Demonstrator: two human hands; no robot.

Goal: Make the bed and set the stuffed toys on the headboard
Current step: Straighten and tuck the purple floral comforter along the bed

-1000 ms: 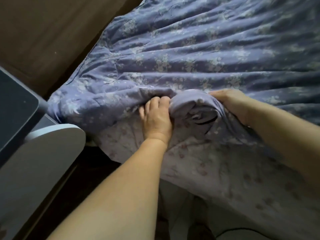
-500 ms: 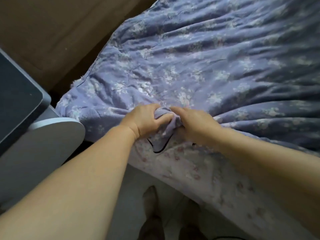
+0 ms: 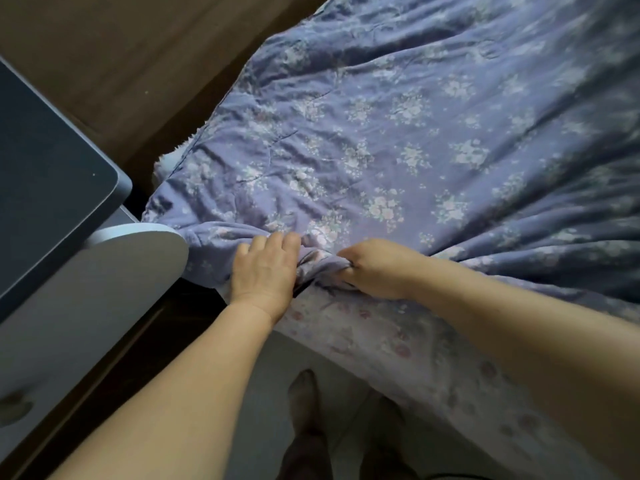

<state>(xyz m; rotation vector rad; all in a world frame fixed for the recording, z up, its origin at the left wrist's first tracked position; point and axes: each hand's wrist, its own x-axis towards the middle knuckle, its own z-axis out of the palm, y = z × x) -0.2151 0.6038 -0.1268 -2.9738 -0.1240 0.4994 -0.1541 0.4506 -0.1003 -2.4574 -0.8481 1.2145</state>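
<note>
1. We see the purple-blue quilted cotton blanket with a pale floral print [image 3: 398, 140] spread across the bed, creased, its near edge running along the bed's side.
2. Left hand [image 3: 265, 270]: on the blanket's edge, back of hand up, fingers curled down into the fabric, gripping a fold.
3. Right hand [image 3: 375, 268]: just beside the left, fist closed on a bunched wad of the same edge; fabric is twisted between the two hands.
4. Below the hands, the pale lilac bed sheet with small pink flowers [image 3: 398, 348] hangs down the bed's side.
5. A bit of white fluffy fabric [image 3: 166, 162] shows at the blanket's far-left corner; we can't tell what it is.
6. Left of the bed: a dark rounded-corner panel [image 3: 45, 168] and a grey-white rounded board [image 3: 114, 268], its tip touching the blanket's corner.
7. Brown surface [image 3: 138, 46] beyond the bed's end.
8. Grey tiled floor [image 3: 273, 393] at the bottom, with the person's feet in dark socks [image 3: 306, 410].
</note>
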